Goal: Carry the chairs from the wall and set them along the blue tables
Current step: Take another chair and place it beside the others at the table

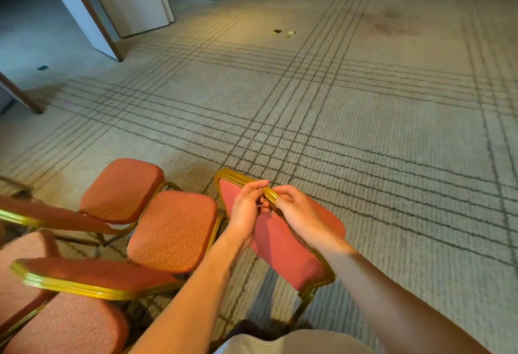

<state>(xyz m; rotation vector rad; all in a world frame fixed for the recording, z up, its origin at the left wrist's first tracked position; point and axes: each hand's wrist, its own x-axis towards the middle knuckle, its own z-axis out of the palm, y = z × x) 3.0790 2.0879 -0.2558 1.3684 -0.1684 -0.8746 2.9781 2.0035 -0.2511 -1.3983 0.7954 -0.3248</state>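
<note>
Left hand (246, 209) and right hand (298, 209), grip curled, clasp top rail of red chair (280, 252), seat largely hidden.

Logged both forearms bare, stretched forward and converging on one spot. Found left hand (246, 205) back-up, fingers curled over the gold chair rail (238, 177), thumb tucked under the fingers and mostly hidden. Found right hand (297, 208) just beside it, fingertips hooked onto the same rail from the opposite side. Noted fingertips of both hands nearly meeting, with the rail gripped between them. Noted both wrists roughly straight. Traced left forearm in from below the fingers, right forearm from below and to their right. Could not resolve individual finger positions.
</note>
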